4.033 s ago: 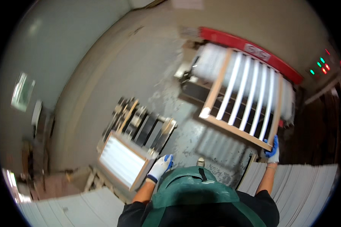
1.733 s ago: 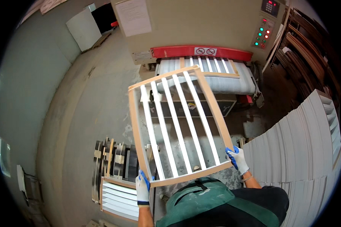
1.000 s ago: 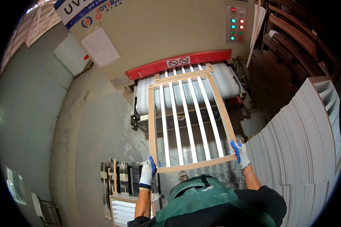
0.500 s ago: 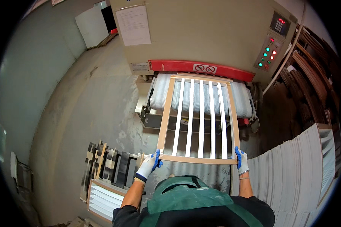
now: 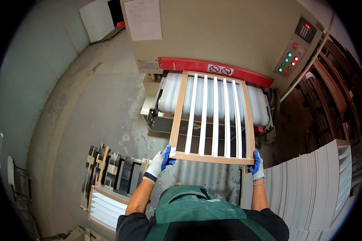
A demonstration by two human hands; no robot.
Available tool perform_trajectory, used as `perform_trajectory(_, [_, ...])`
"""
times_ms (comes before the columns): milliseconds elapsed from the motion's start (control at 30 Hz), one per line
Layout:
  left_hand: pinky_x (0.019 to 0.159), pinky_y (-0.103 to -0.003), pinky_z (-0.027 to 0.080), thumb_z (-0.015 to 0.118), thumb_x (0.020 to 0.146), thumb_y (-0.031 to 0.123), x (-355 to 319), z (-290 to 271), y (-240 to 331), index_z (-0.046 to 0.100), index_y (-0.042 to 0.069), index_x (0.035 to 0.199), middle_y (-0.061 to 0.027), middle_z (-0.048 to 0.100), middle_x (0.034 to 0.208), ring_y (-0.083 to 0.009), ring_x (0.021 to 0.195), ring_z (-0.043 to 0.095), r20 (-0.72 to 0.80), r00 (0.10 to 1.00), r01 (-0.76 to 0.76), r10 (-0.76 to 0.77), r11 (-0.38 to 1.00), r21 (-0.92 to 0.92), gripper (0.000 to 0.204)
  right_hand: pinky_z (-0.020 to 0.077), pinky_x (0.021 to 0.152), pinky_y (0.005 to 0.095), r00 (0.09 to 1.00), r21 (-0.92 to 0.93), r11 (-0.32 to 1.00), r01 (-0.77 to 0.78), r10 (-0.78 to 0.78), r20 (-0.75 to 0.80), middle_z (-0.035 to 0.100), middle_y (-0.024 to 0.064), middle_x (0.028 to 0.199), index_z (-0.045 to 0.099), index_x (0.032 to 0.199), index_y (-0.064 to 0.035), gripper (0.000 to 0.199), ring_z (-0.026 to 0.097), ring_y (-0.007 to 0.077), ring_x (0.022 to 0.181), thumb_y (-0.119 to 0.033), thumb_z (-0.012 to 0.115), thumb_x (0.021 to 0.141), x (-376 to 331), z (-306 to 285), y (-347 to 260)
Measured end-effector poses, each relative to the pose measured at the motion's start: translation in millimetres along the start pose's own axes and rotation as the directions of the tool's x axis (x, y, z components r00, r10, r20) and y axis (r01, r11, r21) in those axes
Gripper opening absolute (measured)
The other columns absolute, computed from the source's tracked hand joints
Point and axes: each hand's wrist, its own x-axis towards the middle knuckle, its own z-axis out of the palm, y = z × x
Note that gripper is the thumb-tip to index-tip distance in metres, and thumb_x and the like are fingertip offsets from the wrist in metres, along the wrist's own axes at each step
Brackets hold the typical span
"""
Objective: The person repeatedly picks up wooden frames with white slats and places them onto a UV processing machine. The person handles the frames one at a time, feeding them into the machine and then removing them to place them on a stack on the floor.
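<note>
A slatted panel (image 5: 213, 158) with a tan frame and several white slats spans from my hands to the machine. Its far end rests on the pale, textured conveyor belt (image 5: 171, 94), just below the red guard bar. My left hand (image 5: 161, 161), in a white and blue glove, is closed on the panel's near left corner. Gripping the near right corner is my right hand (image 5: 257, 165), gloved the same way. Both arms reach forward, and the near edge of the panel is held above the floor.
The large beige machine (image 5: 213, 36) carries a lit control panel (image 5: 290, 58) at right and a red guard bar (image 5: 181, 64). A tall stack of white-edged panels (image 5: 301, 180) stands at my right. At left lie a slatted panel (image 5: 108, 207) and a dark pallet (image 5: 124, 172).
The panel has moved forward, its far end now closer to the red guard bar. Both my hands have travelled forward with it, still gripping its near corners. My view has shifted slightly.
</note>
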Motion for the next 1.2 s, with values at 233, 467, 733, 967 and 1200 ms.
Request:
perform_trajectory(233, [0.069, -0.032, 0.059, 0.045, 0.102, 0.054, 12.3, 8.0, -1.4, 0.064, -0.003, 0.118, -0.0130, 0.067, 0.104, -0.0198, 0.085, 0.068, 0.033, 0.980, -0.199, 0.197, 0.976, 0.084, 0.062, 0.0600, 0.079, 0.0370, 0.998, -0.034, 0.999, 0.028, -0.025, 0.061, 0.068, 0.0010, 0.114, 0.064, 0.128, -0.0081, 0.038, 0.069, 0.0179, 0.098, -0.032, 0.064, 0.098, 7.0, 0.7, 0.0])
perform_trajectory(467, [0.071, -0.033, 0.060, 0.038, 0.108, 0.040, -17.9, 21.1, 15.0, 0.058, -0.007, 0.119, -0.0175, 0.063, 0.107, -0.0233, 0.089, 0.067, 0.046, 0.976, -0.216, 0.214, 0.902, 0.374, 0.053, 0.0582, 0.066, 0.0322, 1.000, -0.152, 0.988, -0.023, 0.025, 0.012, 0.067, 0.0022, 0.104, 0.059, 0.126, -0.0055, 0.047, 0.070, 0.0172, 0.095, -0.039, 0.067, 0.094, -21.7, 19.6, -17.7])
perform_trajectory(733, [0.066, -0.037, 0.058, 0.041, 0.107, 0.020, -29.6, -19.6, -69.3, 0.050, -0.005, 0.127, -0.0203, 0.059, 0.102, -0.0295, 0.080, 0.063, 0.256, 0.851, -0.493, 0.458, 0.532, 0.688, 0.033, 0.0582, 0.066, 0.0335, 0.997, -0.159, 0.985, -0.064, 0.057, -0.054, 0.068, 0.0055, 0.099, 0.063, 0.118, -0.0035, 0.040, 0.071, 0.0192, 0.086, -0.037, 0.066, 0.095, -66.3, -6.2, -0.9])
perform_trajectory(967, [0.082, -0.044, 0.054, 0.051, 0.100, 0.006, -48.6, -36.7, -116.2, 0.039, 0.002, 0.141, -0.0238, 0.060, 0.115, -0.0393, 0.097, 0.061, 0.273, 0.912, -0.408, 0.307, 0.596, 0.691, 0.044, 0.0576, 0.066, 0.0336, 0.997, -0.142, 0.989, -0.041, 0.031, -0.072, 0.068, 0.0056, 0.090, 0.066, 0.108, -0.0026, 0.037, 0.071, 0.0193, 0.083, -0.038, 0.065, 0.096, -116.4, -26.2, 4.1])
perform_trajectory(1200, [0.099, -0.045, 0.046, 0.054, 0.092, 0.002, -95.8, -18.8, -100.4, 0.037, 0.003, 0.146, -0.0241, 0.057, 0.127, -0.0406, 0.113, 0.055, 0.374, 0.838, -0.495, 0.398, 0.264, 0.828, 0.056, 0.0568, 0.064, 0.0316, 0.987, -0.186, 0.979, -0.084, 0.057, -0.149, 0.070, 0.0104, 0.088, 0.067, 0.108, 0.0005, 0.042, 0.071, 0.0198, 0.079, -0.039, 0.066, 0.095, -147.1, -35.6, 5.2])
